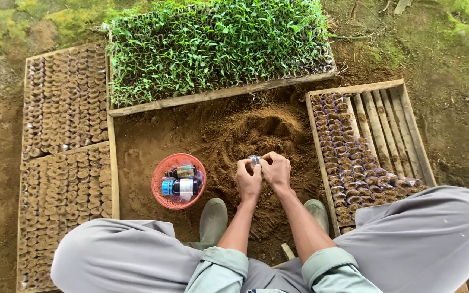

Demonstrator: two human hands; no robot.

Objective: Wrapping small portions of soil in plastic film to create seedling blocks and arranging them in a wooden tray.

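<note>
My left hand (248, 179) and my right hand (277, 171) meet over the loose soil pile (267, 127), both pinching a small clear plastic seedling bag (254, 160) between the fingertips. The bag's contents are too small to make out. To the right lies a wooden slatted tray (386, 114), partly lined with several soil-filled bags (343, 157). My knees in grey trousers and my green boots (214, 220) frame the spot.
A red mesh basket (161, 196) holding two dark bottles sits left of my hands. Wooden trays of filled bags (63, 152) lie at the far left. A tray of green seedlings (218, 46) stands at the back. Bare earth surrounds everything.
</note>
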